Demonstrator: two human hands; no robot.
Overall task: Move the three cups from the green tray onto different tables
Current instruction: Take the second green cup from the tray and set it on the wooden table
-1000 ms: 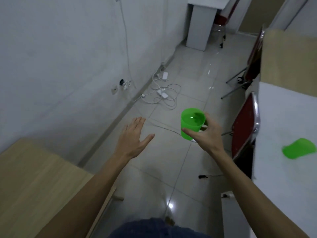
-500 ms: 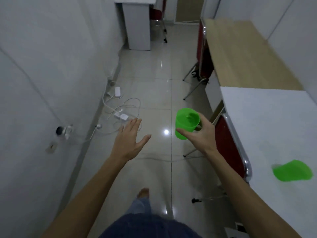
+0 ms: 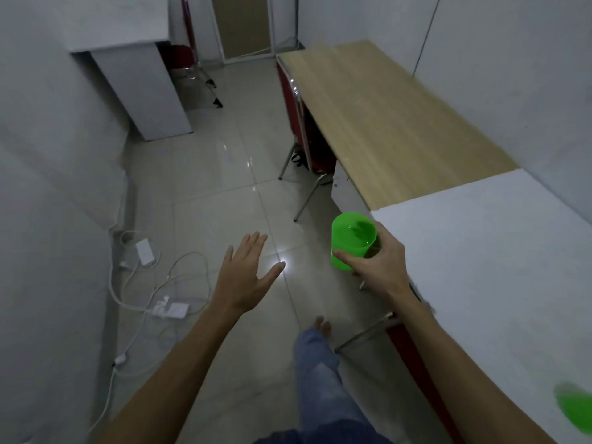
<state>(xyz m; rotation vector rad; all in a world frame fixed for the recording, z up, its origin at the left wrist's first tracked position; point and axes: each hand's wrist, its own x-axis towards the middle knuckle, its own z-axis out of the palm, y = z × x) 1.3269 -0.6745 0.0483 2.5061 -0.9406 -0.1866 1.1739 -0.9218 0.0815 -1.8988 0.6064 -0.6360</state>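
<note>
My right hand (image 3: 379, 262) grips a green plastic cup (image 3: 351, 238), held upright over the floor just left of the white table (image 3: 499, 270). My left hand (image 3: 245, 272) is stretched out flat with fingers apart and holds nothing. A second green cup (image 3: 575, 411), blurred, stands on the white table at the lower right edge of view. Beyond the white table is a long wooden table (image 3: 378, 113) with a bare top. The green tray is out of view.
A white desk (image 3: 134, 81) stands at the back left. Red metal-legged chairs (image 3: 299, 123) are tucked under the tables on the right. White cables and power adapters (image 3: 153, 283) lie on the tiled floor along the left wall. My leg and foot (image 3: 320, 341) are below.
The view has swung to the right and moved forward along the aisle. The wooden table has come closer, and the cup on the white table has slid to the lower right corner. Both hands keep their pose.
</note>
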